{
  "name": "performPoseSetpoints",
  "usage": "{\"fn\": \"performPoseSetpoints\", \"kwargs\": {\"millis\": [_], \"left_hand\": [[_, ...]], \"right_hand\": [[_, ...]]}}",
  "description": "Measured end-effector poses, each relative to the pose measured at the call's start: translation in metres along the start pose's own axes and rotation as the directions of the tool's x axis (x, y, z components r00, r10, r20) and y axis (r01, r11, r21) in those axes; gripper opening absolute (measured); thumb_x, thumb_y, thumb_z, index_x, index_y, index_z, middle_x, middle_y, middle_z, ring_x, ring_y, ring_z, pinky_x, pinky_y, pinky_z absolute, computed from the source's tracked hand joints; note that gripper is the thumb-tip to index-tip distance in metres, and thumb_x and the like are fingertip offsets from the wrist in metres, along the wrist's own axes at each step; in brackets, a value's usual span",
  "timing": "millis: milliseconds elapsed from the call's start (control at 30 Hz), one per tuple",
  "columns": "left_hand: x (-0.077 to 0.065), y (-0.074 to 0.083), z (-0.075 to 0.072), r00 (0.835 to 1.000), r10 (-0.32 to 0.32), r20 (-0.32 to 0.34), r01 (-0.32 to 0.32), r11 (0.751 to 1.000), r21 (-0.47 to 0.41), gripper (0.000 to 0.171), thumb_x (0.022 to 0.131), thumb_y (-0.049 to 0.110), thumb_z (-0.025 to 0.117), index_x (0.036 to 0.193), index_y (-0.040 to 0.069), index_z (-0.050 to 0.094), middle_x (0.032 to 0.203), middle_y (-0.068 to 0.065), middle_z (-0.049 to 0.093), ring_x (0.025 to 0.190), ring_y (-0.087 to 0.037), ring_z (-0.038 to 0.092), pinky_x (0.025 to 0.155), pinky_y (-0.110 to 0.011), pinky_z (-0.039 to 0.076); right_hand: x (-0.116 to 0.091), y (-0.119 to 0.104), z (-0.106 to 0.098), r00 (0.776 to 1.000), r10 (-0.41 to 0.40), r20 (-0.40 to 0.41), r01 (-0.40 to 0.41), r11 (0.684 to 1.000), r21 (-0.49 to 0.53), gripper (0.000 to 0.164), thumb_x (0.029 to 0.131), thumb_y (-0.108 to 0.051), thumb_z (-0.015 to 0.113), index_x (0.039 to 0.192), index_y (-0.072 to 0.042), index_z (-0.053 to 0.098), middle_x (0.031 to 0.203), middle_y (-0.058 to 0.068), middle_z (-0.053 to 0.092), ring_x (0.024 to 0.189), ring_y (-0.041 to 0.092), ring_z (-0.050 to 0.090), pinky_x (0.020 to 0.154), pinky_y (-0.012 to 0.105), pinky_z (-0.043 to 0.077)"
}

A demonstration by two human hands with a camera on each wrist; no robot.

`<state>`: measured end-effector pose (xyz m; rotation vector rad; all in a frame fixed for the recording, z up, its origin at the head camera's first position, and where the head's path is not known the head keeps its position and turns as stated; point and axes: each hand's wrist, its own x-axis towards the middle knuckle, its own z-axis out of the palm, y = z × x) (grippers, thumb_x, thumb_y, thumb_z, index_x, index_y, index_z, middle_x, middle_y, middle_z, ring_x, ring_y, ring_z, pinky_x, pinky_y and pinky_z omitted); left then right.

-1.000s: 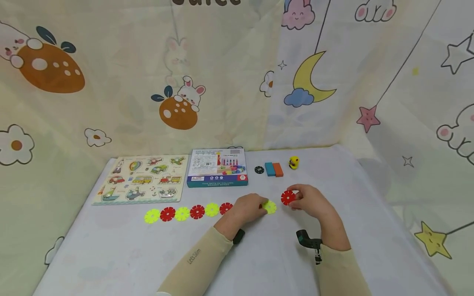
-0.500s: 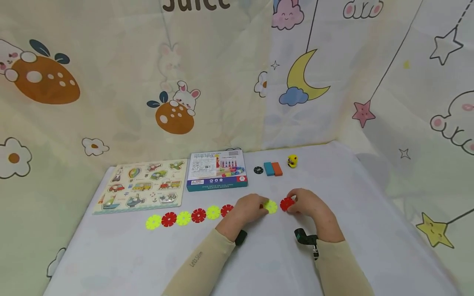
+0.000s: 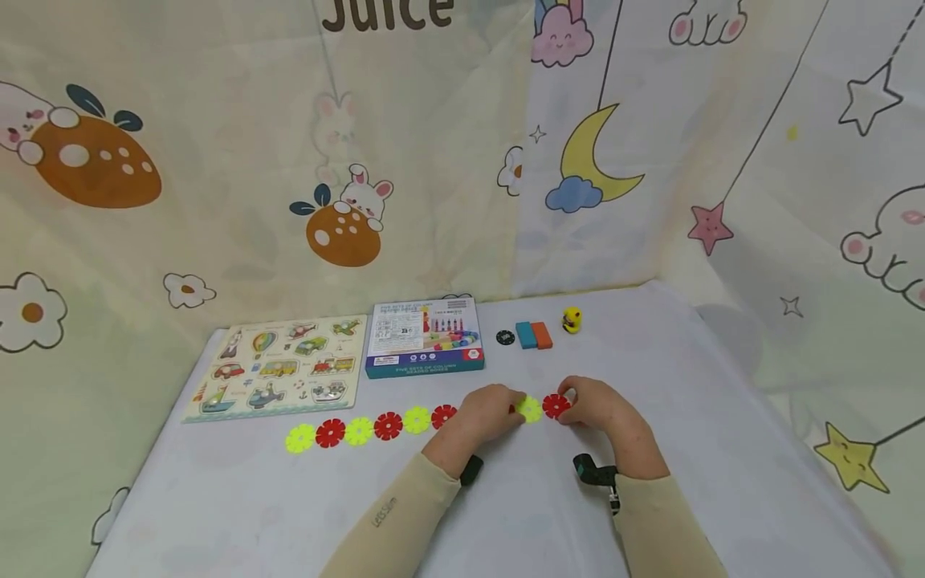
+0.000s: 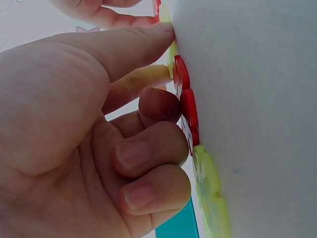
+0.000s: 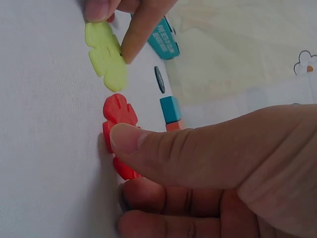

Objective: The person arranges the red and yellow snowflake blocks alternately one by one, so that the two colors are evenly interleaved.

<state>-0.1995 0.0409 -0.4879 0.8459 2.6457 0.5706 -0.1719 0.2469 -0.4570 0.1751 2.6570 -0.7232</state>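
Observation:
A row of flower-shaped plastic interlocking discs, alternately yellow-green and red, runs across the white cloth. At its right end, my left hand (image 3: pixel 487 417) pinches a yellow-green disc (image 5: pixel 106 57) by its edge between thumb and index finger. The other fingers curl over a red disc (image 4: pixel 187 99), which they hide in the head view. My right hand (image 3: pixel 603 405) grips another red disc (image 5: pixel 120 110), thumb on its face, right beside the yellow-green one. In the right wrist view the two rims nearly meet.
Behind the row lie a picture puzzle board (image 3: pixel 278 369) and a boxed bead set (image 3: pixel 425 337). Farther right are a small black disc (image 3: pixel 505 338), a blue block (image 3: pixel 527 335), an orange block (image 3: pixel 542 335) and a yellow toy figure (image 3: pixel 572 320).
My right hand has brought its red disc left and down toward the cloth, next to the yellow-green disc. The left hand keeps its pinch in place; the head view has shifted slightly.

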Motion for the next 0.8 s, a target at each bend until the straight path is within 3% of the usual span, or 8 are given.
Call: {"fn": "performPoseSetpoints", "kwargs": {"millis": [333,500,700,800], "left_hand": [[-0.0059,-0.0033,-0.0062,1.000,-0.030,0.004,0.030,0.999,0.029,0.046,0.088,0.035,0.066,0.131,0.022,0.058,0.113,0.003,0.062,0.099,-0.013,0.053,0.083,-0.030,0.046],[-0.0038,-0.0016,-0.0042,1.000,-0.011,-0.006,0.011,0.998,0.066,0.047,0.088,0.036,0.066,0.131,0.022,0.058,0.111,0.004,0.063,0.095,-0.012,0.053,0.081,-0.028,0.046],[-0.0004,-0.0005,0.0023,1.000,0.012,-0.021,-0.009,0.990,0.143,0.046,0.087,0.037,0.067,0.130,0.021,0.059,0.103,0.005,0.063,0.087,-0.010,0.052,0.077,-0.026,0.046],[-0.0012,0.0043,-0.0013,0.999,0.018,-0.030,-0.012,0.979,0.203,0.049,0.086,0.037,0.067,0.131,0.022,0.057,0.103,0.004,0.063,0.087,-0.009,0.053,0.076,-0.025,0.046]], "right_hand": [[0.0045,-0.0110,0.0041,1.000,-0.017,0.003,0.017,0.999,-0.030,0.053,0.074,-0.021,0.081,0.119,-0.008,0.056,0.090,0.008,0.057,0.079,0.022,0.052,0.068,0.034,0.049],[0.0037,-0.0098,0.0037,1.000,-0.003,-0.004,0.003,0.999,-0.041,0.053,0.073,-0.020,0.081,0.118,-0.008,0.056,0.092,0.009,0.057,0.081,0.023,0.052,0.068,0.035,0.049],[0.0033,-0.0058,0.0076,1.000,-0.013,-0.013,0.012,0.998,-0.062,0.052,0.073,-0.021,0.082,0.116,-0.008,0.056,0.096,0.010,0.058,0.085,0.024,0.052,0.071,0.040,0.050],[0.0011,-0.0014,0.0046,1.000,-0.010,-0.012,0.009,0.998,-0.058,0.056,0.072,-0.022,0.082,0.118,-0.007,0.055,0.099,0.011,0.058,0.087,0.025,0.052,0.072,0.041,0.050]]}}
